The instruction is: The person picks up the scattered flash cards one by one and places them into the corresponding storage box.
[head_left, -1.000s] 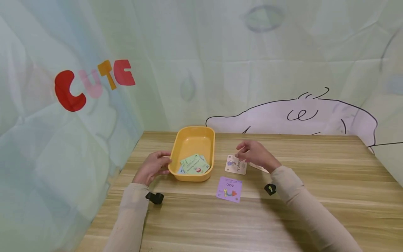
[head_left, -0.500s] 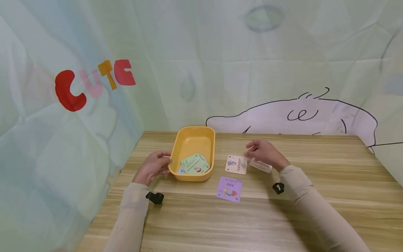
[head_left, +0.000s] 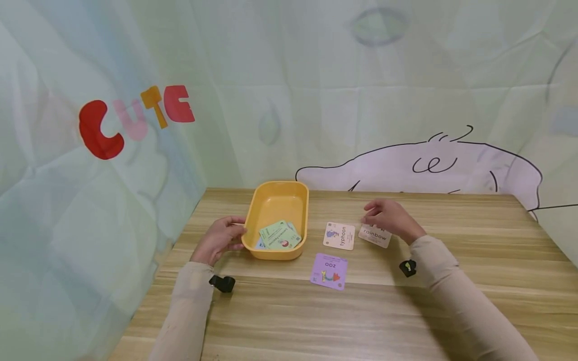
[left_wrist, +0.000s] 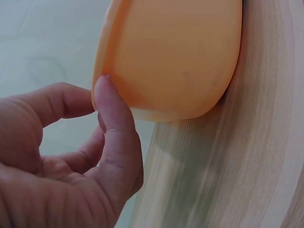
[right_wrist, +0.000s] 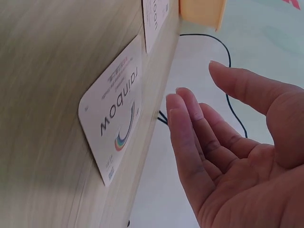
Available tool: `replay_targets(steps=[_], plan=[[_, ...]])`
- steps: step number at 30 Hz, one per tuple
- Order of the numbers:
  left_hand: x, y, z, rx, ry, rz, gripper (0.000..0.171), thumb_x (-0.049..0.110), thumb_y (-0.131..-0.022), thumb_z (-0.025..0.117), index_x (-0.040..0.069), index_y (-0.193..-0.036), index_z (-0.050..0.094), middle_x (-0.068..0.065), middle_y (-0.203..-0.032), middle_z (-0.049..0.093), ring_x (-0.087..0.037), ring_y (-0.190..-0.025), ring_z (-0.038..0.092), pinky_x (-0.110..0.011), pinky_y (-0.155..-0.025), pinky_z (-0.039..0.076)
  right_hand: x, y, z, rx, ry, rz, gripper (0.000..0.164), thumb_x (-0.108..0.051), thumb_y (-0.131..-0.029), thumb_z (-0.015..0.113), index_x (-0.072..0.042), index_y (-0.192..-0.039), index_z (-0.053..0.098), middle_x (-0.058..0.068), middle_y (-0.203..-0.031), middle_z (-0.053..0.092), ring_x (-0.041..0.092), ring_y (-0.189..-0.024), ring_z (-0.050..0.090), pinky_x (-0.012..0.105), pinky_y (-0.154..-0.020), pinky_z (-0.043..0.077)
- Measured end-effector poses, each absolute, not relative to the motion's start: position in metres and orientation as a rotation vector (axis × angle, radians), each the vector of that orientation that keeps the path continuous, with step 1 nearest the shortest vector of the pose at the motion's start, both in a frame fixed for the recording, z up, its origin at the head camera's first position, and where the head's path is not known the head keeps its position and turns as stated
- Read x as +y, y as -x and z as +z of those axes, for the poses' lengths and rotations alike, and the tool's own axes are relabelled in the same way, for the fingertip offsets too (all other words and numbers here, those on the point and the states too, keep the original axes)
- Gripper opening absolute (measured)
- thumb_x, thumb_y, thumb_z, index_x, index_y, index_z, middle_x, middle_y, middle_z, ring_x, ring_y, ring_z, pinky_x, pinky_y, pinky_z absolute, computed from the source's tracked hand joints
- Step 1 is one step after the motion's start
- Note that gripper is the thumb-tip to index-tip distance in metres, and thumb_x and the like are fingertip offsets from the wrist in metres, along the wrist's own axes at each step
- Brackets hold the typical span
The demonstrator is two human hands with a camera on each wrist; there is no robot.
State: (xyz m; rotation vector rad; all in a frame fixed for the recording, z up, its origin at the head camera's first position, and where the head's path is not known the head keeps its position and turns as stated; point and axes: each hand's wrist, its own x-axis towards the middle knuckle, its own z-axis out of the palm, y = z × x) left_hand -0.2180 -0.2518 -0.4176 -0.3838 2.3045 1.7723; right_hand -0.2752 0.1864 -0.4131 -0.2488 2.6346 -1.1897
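Nearest the person, a purple zoo card [head_left: 328,271] lies flat on the wooden table [head_left: 280,321], just beyond the near right corner of a yellow tray [head_left: 272,255]. The left hand [head_left: 219,239] pinches the tray's left rim, thumb inside the wall and a finger outside, probably to steady it. Green cards [head_left: 280,235] overlap in the tray's near end, leaving its far floor showing.

Right of the tray, across a narrow strip of wood, a typhoon card [head_left: 338,236] lies sideways. Beside it, separated by a slim gap, is the rainbow card [head_left: 376,237]; such spacing should leave card edges reachable. The right hand [head_left: 393,219] hangs above the rainbow card's far part, thumb and fingertips apart, touching nothing. Wood extends to its right.

Farthest, the tray's end stands close to the table's back edge, where the printed backdrop [head_left: 235,110] probably limits reach.
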Motion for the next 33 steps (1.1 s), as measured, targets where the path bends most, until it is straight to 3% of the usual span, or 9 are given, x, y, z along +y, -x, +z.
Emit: replay_targets(steps=[33], plan=[[-0.252, 0.217, -0.417, 2.3, 0.38, 1.774, 0.041, 0.01, -0.1, 0.06, 0.002, -0.139, 0.053, -0.014, -0.115, 0.064, -0.019, -0.087, 0.063, -0.027, -0.069, 0.06, 0.209, 0.281, -0.423, 2.657, 0.191, -1.097, 0.059, -0.019, -0.087, 0.08, 0.007, -0.134, 0.054, 0.029, -0.131, 0.057, 0.042, -0.121, 0.055, 0.055, -0.106, 0.045]])
